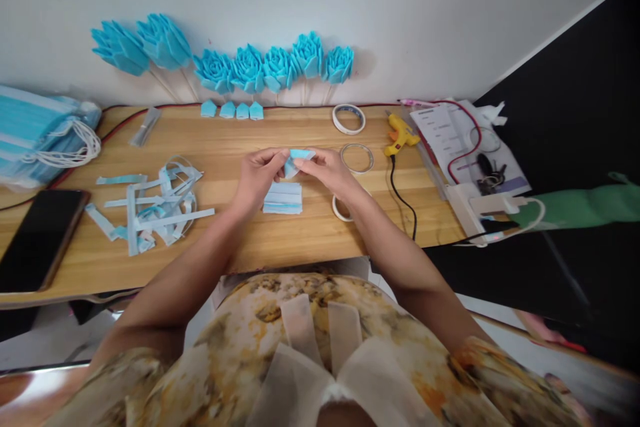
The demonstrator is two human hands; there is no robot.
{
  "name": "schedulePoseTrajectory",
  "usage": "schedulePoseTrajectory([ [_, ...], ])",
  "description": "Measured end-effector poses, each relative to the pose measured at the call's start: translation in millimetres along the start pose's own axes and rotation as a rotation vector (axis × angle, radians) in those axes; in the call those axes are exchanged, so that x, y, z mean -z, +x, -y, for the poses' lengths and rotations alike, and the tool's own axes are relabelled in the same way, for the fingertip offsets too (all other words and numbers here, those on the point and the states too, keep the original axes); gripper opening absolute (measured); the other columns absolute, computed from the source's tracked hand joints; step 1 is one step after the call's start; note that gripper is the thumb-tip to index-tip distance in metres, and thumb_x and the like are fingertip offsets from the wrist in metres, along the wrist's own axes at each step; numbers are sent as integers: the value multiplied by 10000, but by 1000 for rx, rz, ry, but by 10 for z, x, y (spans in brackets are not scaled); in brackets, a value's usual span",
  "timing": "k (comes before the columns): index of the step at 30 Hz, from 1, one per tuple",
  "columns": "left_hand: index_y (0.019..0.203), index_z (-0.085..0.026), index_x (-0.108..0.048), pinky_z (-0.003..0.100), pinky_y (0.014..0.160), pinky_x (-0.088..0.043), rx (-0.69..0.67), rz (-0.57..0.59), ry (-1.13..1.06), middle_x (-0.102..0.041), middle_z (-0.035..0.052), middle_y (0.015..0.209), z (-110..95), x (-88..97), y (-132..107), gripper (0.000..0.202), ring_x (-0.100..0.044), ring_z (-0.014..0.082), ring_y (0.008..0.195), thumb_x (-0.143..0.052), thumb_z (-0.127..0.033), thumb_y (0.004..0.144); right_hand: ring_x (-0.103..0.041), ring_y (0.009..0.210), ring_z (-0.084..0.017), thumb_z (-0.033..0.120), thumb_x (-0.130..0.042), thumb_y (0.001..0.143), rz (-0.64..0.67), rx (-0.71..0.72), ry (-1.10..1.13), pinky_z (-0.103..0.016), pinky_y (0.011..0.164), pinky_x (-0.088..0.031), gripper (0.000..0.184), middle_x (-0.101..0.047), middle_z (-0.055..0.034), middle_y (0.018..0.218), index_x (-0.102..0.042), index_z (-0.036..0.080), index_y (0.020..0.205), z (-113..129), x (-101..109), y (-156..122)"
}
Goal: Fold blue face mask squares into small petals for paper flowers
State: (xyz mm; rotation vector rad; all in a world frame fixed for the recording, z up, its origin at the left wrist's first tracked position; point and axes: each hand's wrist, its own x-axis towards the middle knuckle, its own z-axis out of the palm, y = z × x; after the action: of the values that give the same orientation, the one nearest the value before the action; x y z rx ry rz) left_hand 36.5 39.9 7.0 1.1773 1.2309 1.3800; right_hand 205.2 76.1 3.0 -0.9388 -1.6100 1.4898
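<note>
Above the middle of the wooden table (240, 253), my left hand (259, 175) and my right hand (324, 169) together pinch a small folded piece of blue mask fabric (296, 161), fingers closed on it from either side. Directly beneath them on the table lie flat blue fabric pieces (283, 199). A white tape roll (340, 210) is partly hidden under my right wrist.
Blue fabric roses (273, 67) lean on the wall, small folded petals (233, 109) below them. Cut mask strips (155, 210), a phone (40, 237) and stacked masks (35, 133) lie left. Two tape rolls (349, 118), a yellow glue gun (400, 133), papers and keys (487, 173) lie right.
</note>
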Motion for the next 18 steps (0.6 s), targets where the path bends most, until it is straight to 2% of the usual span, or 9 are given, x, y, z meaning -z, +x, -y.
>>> schedulePoseTrajectory([
  [6, 650, -184, -697, 224, 507, -391, 3, 15, 12, -587, -15, 553, 34, -16, -10, 255, -488, 86, 516, -723, -394, 793, -541, 696, -121, 489, -753, 747, -105, 19, 61, -265, 691, -440, 321, -624, 23, 710, -641, 188, 740, -35, -9, 35],
  [10, 685, -182, -709, 224, 490, -388, 43, 46, 34, -579, -22, 540, 28, -51, -38, 239, -470, 82, 489, -729, -401, 777, -497, 651, -107, 469, -729, 774, -172, 50, 58, -251, 652, -412, 297, -575, 41, 674, -621, 198, 717, -2, -4, 33],
  [18, 688, -174, -714, 220, 490, -412, 79, 53, 1, -620, -13, 565, -19, -80, -58, 255, -484, 78, 491, -752, -419, 747, -477, 648, -107, 442, -681, 820, -176, 101, 7, -255, 666, -417, 264, -548, 45, 674, -606, 206, 727, 11, -1, 21],
])
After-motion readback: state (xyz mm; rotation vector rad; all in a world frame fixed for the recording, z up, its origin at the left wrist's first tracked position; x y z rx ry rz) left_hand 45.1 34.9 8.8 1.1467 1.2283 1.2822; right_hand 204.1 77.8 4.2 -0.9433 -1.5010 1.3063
